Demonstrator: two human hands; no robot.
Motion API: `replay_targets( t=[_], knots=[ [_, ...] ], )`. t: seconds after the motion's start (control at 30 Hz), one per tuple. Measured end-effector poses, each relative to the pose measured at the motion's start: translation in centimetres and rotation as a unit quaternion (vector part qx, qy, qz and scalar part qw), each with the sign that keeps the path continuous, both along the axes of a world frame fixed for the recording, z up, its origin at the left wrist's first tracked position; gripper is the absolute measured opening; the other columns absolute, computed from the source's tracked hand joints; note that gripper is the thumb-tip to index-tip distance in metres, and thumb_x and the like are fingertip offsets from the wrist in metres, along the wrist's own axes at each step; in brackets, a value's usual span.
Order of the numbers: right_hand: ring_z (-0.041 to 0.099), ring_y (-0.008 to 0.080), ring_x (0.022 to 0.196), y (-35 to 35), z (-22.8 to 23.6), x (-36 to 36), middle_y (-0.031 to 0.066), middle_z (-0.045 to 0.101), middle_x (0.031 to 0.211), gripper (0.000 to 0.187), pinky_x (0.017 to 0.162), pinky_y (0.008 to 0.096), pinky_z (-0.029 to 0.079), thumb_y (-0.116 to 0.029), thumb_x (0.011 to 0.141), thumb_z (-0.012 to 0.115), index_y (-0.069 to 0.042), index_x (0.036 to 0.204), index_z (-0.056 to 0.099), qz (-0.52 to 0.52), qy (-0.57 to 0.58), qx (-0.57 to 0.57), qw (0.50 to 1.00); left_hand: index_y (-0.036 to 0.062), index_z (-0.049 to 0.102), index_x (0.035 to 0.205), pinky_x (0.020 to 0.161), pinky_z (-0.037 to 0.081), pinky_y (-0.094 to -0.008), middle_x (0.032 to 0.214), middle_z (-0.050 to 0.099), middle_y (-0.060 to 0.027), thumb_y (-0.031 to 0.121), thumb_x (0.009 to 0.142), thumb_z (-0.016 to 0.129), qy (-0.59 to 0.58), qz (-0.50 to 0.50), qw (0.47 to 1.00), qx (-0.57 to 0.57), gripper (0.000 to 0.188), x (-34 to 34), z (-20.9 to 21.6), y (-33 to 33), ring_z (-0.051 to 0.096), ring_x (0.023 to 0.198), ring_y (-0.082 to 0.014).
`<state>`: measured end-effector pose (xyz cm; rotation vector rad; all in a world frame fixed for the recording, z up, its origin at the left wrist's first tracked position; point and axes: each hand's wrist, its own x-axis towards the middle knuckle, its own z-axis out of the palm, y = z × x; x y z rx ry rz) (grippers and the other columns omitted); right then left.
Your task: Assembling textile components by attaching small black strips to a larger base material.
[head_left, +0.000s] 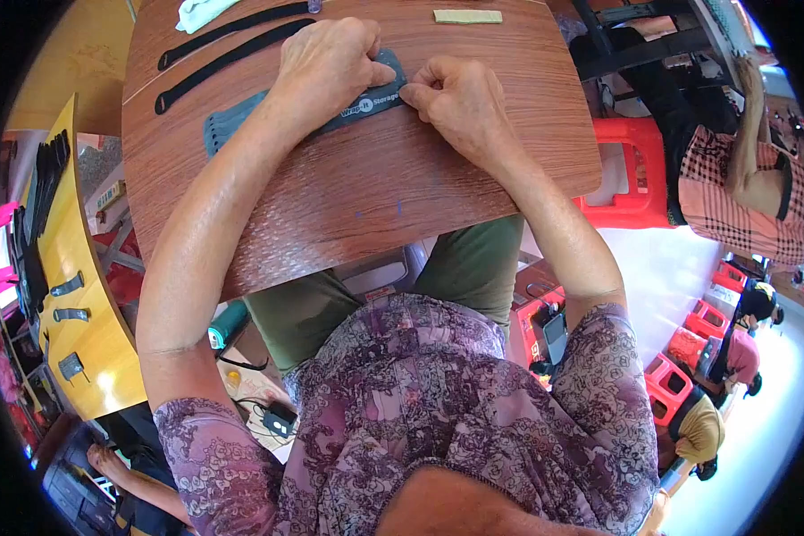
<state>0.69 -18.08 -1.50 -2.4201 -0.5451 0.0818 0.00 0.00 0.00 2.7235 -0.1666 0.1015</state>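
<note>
While straps lie nearby, a forearm crosses the grey strip.

Pretty bright in here. The pale floor off to my right is close to washed out, and the yellow table on my left has a glaring hot spot. My brown table gets a patchy sheen along its near edge, plus a shiny streak down my left forearm. Below the tabletop my green pants sit in shade. Left hand and right hand look fairly crisp; the distant red stools go softer. Fisheye bends straight edges, black corners included.
</note>
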Motion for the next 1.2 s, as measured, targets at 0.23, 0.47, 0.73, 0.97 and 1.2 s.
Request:
replay_targets(
  t=[0.23, 0.47, 0.73, 0.97, 1.2],
  knots=[
    [0.063, 0.0284, 0.062, 0.0, -0.7, -0.9, 0.0146, 0.063, 0.064, 0.017, 0.057, 0.0401, 0.048, -0.019, 0.078, 0.067, -0.003, 0.074, 0.065, 0.001, -0.062, 0.048, 0.997, 0.0038, 0.053, 0.071, 0.057, 0.043, -0.0406, 0.063, 0.057, -0.0114, 0.026, 0.063, 0.078, 0.072, -0.021, 0.996, -0.048, 0.035, 1.6, 0.6, -0.1, 0.058, 0.063, -0.0279],
    [0.061, 0.0193, 0.053, 0.0, -2.3, -0.9, 0.0105, 0.063, 0.064, 0.010, 0.049, 0.0305, 0.047, -0.007, 0.074, 0.070, -0.003, 0.075, 0.061, 0.055, -0.197, 0.108, 0.973, 0.0045, 0.052, 0.070, 0.054, 0.041, -0.0384, 0.061, 0.055, -0.0105, 0.028, 0.061, 0.079, 0.062, -0.030, 0.996, -0.059, 0.037, 1.7, 0.2, 0.0, 0.055, 0.060, -0.0238],
    [0.061, 0.0283, 0.058, 0.2, -2.1, -1.0, 0.0103, 0.059, 0.062, 0.013, 0.052, 0.0392, 0.047, -0.006, 0.069, 0.069, -0.007, 0.071, 0.056, 0.100, -0.163, 0.176, 0.966, 0.0050, 0.051, 0.068, 0.052, 0.039, -0.0364, 0.060, 0.053, -0.0080, 0.030, 0.061, 0.079, 0.076, -0.037, 0.994, -0.072, 0.038, 2.0, 0.0, 0.5, 0.052, 0.057, -0.0204],
    [0.060, 0.0238, 0.054, 0.4, -1.5, -1.5, 0.0073, 0.056, 0.059, 0.016, 0.048, 0.0346, 0.046, -0.002, 0.067, 0.069, -0.007, 0.071, 0.055, 0.179, -0.181, 0.222, 0.941, 0.0052, 0.052, 0.071, 0.052, 0.039, -0.0366, 0.060, 0.053, -0.0082, 0.030, 0.064, 0.078, 0.061, -0.034, 0.994, -0.088, 0.037, 1.6, -0.5, 0.7, 0.053, 0.056, -0.0206],
    [0.050, 0.0093, 0.047, 0.2, -1.5, -1.7, 0.0013, 0.055, 0.061, 0.014, 0.043, 0.0229, 0.038, -0.001, 0.070, 0.073, -0.004, 0.072, 0.059, 0.202, -0.159, 0.243, 0.935, 0.0056, 0.053, 0.074, 0.053, 0.041, -0.0370, 0.061, 0.055, -0.0086, 0.031, 0.066, 0.078, 0.088, -0.026, 0.992, -0.088, 0.037, 1.4, 0.0, 0.6, 0.055, 0.058, -0.0207]
  ],
)
